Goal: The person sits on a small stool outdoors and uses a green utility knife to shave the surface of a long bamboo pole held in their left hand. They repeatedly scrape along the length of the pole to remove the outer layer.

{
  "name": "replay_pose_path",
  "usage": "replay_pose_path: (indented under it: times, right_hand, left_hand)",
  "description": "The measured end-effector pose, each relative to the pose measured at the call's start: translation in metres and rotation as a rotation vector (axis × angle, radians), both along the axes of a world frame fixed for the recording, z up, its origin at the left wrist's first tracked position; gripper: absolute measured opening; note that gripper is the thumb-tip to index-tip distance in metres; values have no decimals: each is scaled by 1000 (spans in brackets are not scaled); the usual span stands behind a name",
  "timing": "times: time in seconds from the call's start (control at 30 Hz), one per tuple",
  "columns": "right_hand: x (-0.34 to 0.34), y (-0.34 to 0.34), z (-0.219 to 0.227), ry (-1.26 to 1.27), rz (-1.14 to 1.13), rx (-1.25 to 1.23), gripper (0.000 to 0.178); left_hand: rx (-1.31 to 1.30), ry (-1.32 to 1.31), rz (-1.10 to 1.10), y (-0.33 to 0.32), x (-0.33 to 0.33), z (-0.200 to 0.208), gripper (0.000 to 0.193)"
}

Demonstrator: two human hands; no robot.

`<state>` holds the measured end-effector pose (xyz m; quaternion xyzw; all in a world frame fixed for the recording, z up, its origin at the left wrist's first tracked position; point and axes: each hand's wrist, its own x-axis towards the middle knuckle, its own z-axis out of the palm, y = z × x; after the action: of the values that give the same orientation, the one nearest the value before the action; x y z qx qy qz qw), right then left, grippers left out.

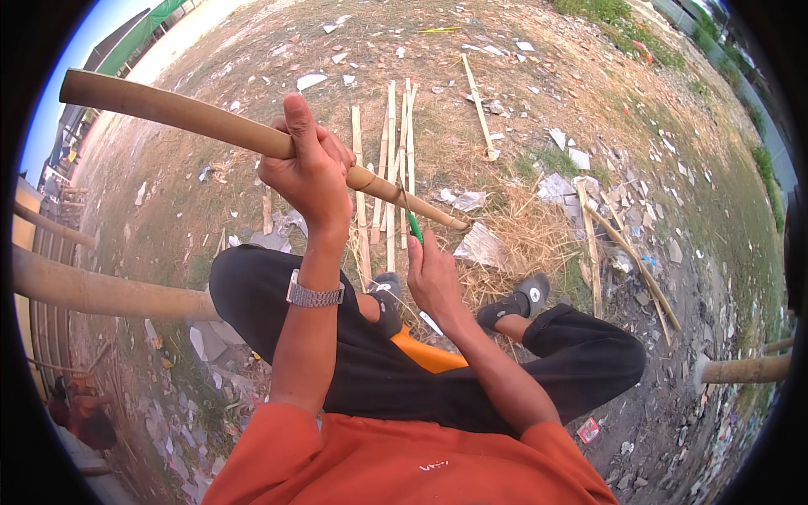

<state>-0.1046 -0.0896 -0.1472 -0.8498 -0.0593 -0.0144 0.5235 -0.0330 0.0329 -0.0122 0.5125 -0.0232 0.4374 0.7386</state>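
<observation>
A long tan piece of bamboo (185, 120) slants across in front of me, its thick end high at the left and its thin end low near the straw. My left hand (310, 168) is closed around its middle, thumb pointing up. In my right hand (435, 276) is a knife with a green handle (415, 228). The knife's thin blade lies against the bamboo, to the right of my left hand. Where exactly the edge meets the bamboo is too small to tell.
Several split bamboo strips (391, 126) lie on the littered ground beyond my hands. More strips (633, 252) rest at the right, beside a heap of straw (539, 223). Thick bamboo poles (109, 286) extend in from the left. An orange object (427, 349) shows between my legs.
</observation>
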Motion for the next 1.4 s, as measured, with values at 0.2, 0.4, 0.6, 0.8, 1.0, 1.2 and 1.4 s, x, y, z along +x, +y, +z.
replay_pose_path:
  times: [0.2, 0.4, 0.6, 0.8, 1.0, 1.2, 1.4]
  right_hand:
    - [9, 15, -33, 90, -44, -118, 26]
    - [-6, 31, -15, -30, 2, -139, 27]
    - [4, 12, -25, 37, 19, -231, 27]
    - [16, -4, -68, 71, -105, -362, 28]
    - [6, 4, -42, 27, -40, -196, 29]
    - [21, -23, -92, 100, -80, -290, 32]
    - [18, -12, -87, 101, -109, -195, 37]
  left_hand:
    - [-99, -3, 1, 32, -15, -18, 46]
    - [-100, 0, 48, 33, -22, -19, 45]
    - [-60, 5, 85, 30, -18, -23, 44]
    - [-55, -37, 0, 28, -18, -18, 46]
    - [-1, -41, -29, 19, -20, -20, 44]
    - [-19, -45, -75, 22, -21, -17, 45]
    - [-2, -50, -88, 21, -21, -19, 47]
